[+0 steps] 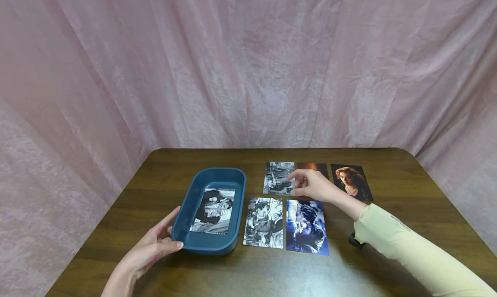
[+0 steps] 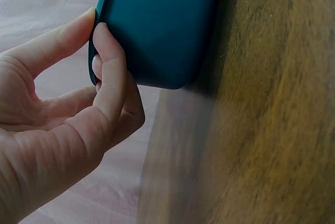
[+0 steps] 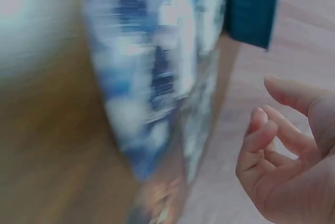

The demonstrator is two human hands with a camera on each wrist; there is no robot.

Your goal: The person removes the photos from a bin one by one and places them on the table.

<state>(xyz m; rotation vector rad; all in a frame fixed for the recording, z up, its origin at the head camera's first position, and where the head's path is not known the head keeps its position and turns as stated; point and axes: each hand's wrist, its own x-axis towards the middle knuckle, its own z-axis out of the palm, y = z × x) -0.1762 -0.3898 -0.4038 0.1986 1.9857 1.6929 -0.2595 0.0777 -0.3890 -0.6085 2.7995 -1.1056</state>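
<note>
A dark blue tray [image 1: 237, 189] stands on the wooden table [image 1: 163, 172] with one black-and-white photo [image 1: 213, 211] lying in it. My left hand [image 1: 172, 230] cups its near left corner, thumb and fingers extended against the outer wall [image 2: 157, 25]. Right of the tray lie several photos: a black-and-white one [image 1: 276, 176], a dark one [image 1: 312, 167] mostly hidden by my hand, a portrait [image 1: 351, 182], another black-and-white one [image 1: 264, 222] and a blue one [image 1: 306, 226]. My right hand [image 1: 297, 182] hovers at the far black-and-white photo's right edge, fingers loosely curled [image 3: 272, 145], holding nothing.
Pink cloth [image 1: 248, 73] hangs behind and at both sides of the table. The table's rounded far corners and side edges lie close to the cloth. Bare wood [image 1: 248, 275] shows in front of the tray and photos. The right wrist view is blurred.
</note>
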